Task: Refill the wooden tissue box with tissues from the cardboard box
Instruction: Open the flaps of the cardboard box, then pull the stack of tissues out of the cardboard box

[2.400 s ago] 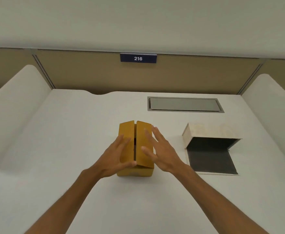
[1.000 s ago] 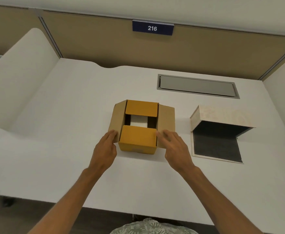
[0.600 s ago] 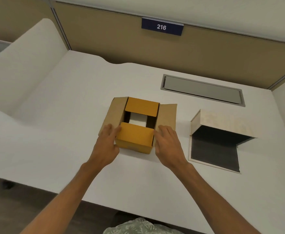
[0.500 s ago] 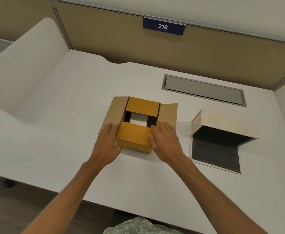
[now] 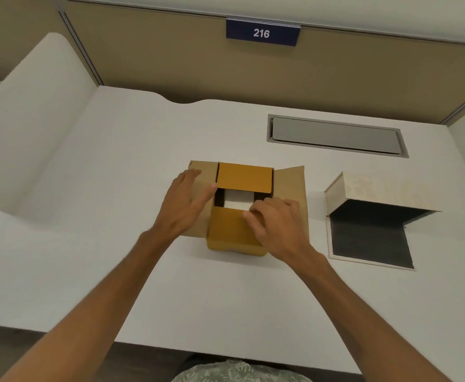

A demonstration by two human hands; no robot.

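White tissues show only through the cardboard box opening, mid-desk. The left hand lies flat, fingers spread, on the left flap; the right hand curls over the near flap, grip hidden. The wooden tissue box stands open, right.

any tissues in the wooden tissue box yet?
No: the open pale wooden tissue box shows only its dark bare interior, and the white tissues sit inside the brown cardboard box.

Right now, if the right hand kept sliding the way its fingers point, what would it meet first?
Probably the white tissues in the cardboard box: the right hand points up-left across the near flap toward that opening, though depth is unclear.
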